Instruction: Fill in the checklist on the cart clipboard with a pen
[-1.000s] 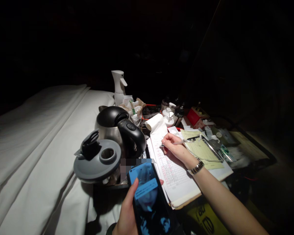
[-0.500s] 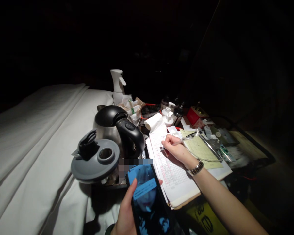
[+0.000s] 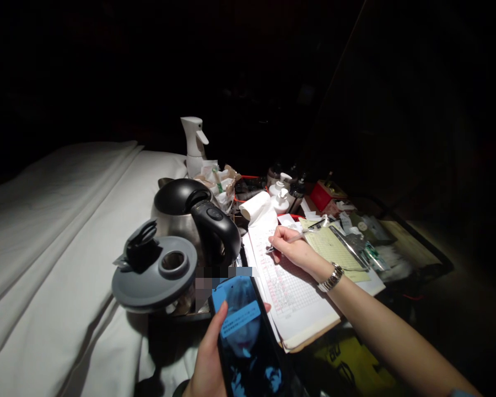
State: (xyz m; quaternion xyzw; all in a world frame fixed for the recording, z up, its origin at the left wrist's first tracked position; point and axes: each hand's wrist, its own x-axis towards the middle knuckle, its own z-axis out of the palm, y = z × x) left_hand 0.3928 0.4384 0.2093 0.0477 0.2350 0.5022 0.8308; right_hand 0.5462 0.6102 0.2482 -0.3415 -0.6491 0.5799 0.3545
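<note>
Fingers of our left hand (image 3: pixel 209 361) wrap the back of a phone (image 3: pixel 248 336) at the bottom of the view, thumb laid across its lit screen, so that hand is closed around it. Just beyond, our right hand (image 3: pixel 291 248) rests on a gridded record sheet (image 3: pixel 289 286), its fingers pinched shut on a pen (image 3: pixel 287 241) whose tip touches the paper near the sheet's upper left. A watch (image 3: pixel 330 277) sits on that wrist.

We judge the step in hand to be copying entries from the screen onto the sheet; the next move would call for a glance at the phone, then setting the pen tip in the proper cell.

Left of the sheet stand a grey lid (image 3: pixel 155 273) and, behind it, a steel kettle (image 3: pixel 190 215), beside the white bed (image 3: pixel 58 220). Farther along the surface lie yellow forms (image 3: pixel 334 248), a paper roll (image 3: pixel 254 205), small pump bottles (image 3: pixel 280 199) and a white spray bottle (image 3: pixel 193 144).
</note>
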